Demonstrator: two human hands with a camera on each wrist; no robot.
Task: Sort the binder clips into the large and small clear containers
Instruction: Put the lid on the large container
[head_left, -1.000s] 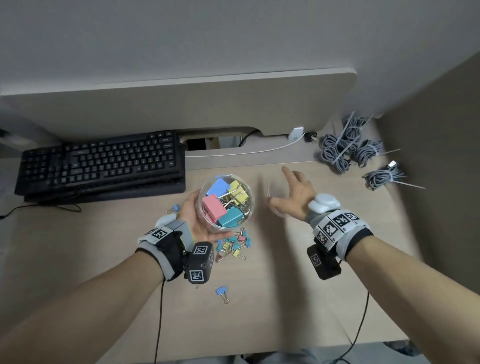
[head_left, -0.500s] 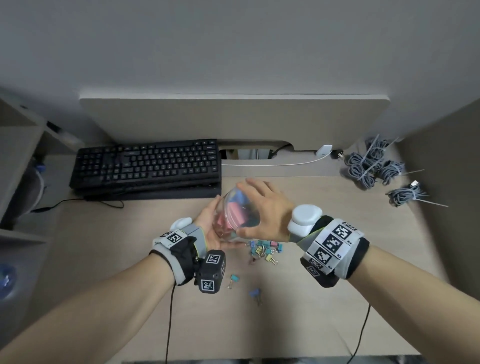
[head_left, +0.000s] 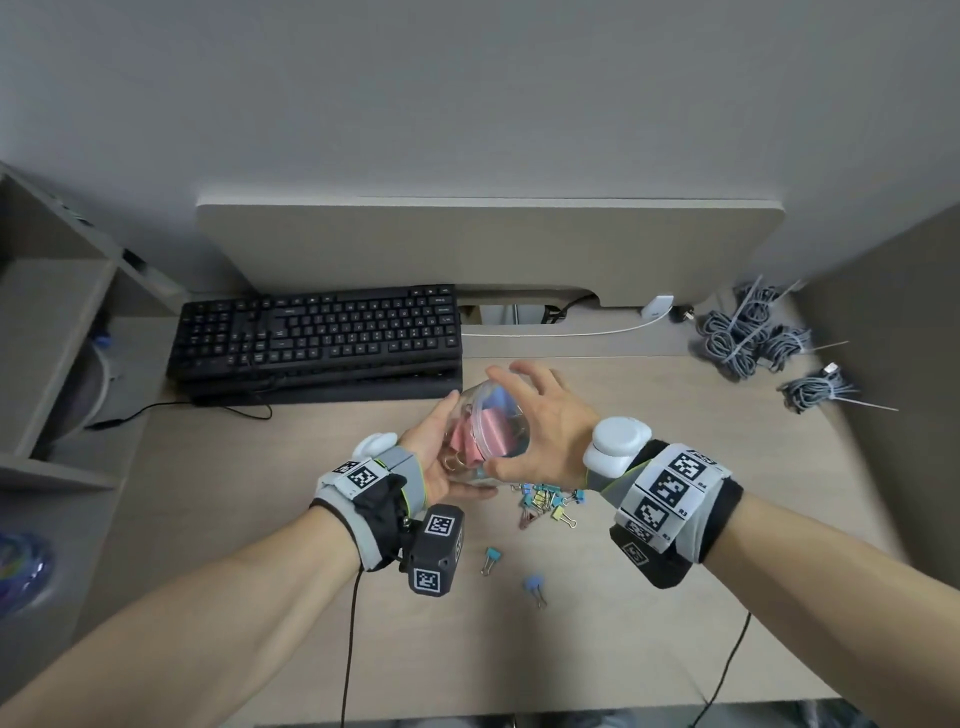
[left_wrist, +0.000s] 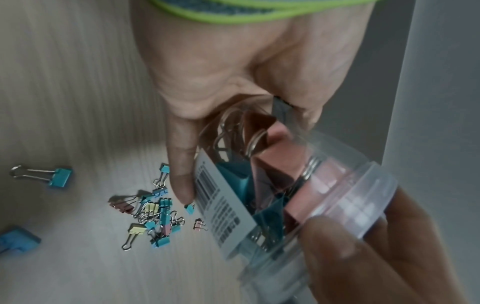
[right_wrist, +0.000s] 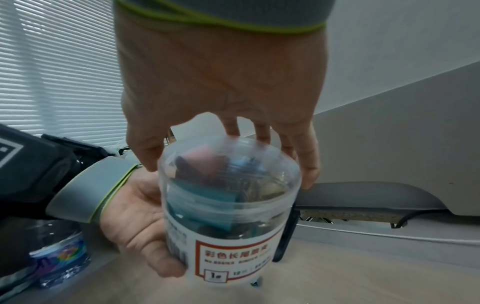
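The large container (head_left: 480, 441) is held off the desk between both hands, tilted, its long axis running from the left palm toward the right fingers. The left hand (head_left: 434, 460) cups the base end, fingers curled round the wall; its fingertip (left_wrist: 182, 185) lies along the label edge. The right hand (head_left: 545, 421) sits over the mouth end, thumb and fingers (right_wrist: 259, 131) curled round the rim of the lid (right_wrist: 228, 164), which is seated on the container. Large pink and teal clips show through the wall.

Judgement: the step in hand is closing the lid, and it turns on the right fingers staying square to that axis while the left resists.

The small clips (head_left: 545, 501) lie in a heap on the desk just below the right hand; two strays (head_left: 491, 558) lie nearer the person. No small container is visible.
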